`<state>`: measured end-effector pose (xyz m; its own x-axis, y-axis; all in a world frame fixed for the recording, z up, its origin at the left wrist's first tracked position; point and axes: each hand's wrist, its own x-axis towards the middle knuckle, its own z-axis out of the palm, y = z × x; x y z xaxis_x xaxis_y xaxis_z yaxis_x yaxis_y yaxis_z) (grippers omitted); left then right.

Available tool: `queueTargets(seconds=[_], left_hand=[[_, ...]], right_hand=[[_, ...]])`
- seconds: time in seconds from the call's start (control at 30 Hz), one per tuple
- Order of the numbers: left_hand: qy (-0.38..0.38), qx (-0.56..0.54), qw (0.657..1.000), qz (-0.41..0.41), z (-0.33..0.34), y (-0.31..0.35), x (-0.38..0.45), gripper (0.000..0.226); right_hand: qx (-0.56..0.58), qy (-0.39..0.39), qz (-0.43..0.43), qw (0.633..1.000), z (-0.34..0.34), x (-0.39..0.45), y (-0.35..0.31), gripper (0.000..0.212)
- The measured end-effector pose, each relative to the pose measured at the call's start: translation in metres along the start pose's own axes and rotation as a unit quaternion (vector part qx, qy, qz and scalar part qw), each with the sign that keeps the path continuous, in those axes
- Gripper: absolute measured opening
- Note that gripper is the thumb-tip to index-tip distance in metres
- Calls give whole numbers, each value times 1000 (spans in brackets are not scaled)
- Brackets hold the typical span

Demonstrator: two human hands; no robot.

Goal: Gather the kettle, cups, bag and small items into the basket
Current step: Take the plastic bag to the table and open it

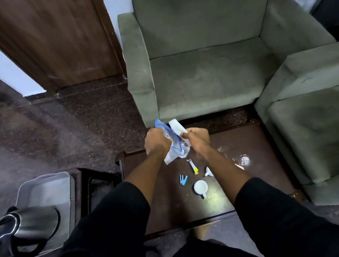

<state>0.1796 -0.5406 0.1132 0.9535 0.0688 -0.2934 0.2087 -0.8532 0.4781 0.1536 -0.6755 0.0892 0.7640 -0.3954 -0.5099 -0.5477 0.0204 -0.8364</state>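
Over the far edge of the dark wooden table (248, 182), my left hand (156, 141) grips a clear plastic bag with a blue zip edge (173, 140). My right hand (197, 138) holds a white oblong item (177, 127) at the bag's mouth. On the table lie a nail clipper (192, 166), blue clips (183, 179), a white cup (201, 188) and a second white cup (208, 172) partly hidden behind my right forearm. The steel kettle (27, 224) lies on its side in the grey basket (46, 187) at the lower left.
A green armchair (208, 57) stands right behind the table and a second green seat (320, 124) borders its right side. The basket rests on a dark stool (97, 182) left of the table. A wooden door (53, 35) is at the back left.
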Motion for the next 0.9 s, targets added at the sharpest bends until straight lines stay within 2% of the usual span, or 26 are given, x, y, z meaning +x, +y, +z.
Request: queueTargets(seconds=[0.17, 0.27, 0.43, 0.5, 0.67, 0.77, 0.9], left_hand=[[-32, 77, 996, 24, 27, -1, 17, 28], [-59, 146, 986, 50, 54, 6, 34, 36], [-78, 279, 953, 92, 105, 24, 78, 37], [-72, 315, 939, 116, 122, 32, 94, 38], [-53, 386, 907, 161, 164, 35, 125, 33], [-43, 417, 888, 187, 187, 28, 135, 34], [-39, 443, 870, 210, 206, 25, 143, 32]], right_hand=[[-29, 103, 49, 993, -2, 36, 22, 13], [-72, 127, 92, 985, -9, 65, 36, 15], [-159, 131, 91, 974, -29, 121, 79, 18], [-167, 139, 95, 972, -37, 142, 96, 25], [-193, 147, 86, 966, -46, 192, 130, 24], [-220, 147, 63, 962, -45, 216, 143, 31], [-333, 107, -14, 937, -35, 234, 155, 34]])
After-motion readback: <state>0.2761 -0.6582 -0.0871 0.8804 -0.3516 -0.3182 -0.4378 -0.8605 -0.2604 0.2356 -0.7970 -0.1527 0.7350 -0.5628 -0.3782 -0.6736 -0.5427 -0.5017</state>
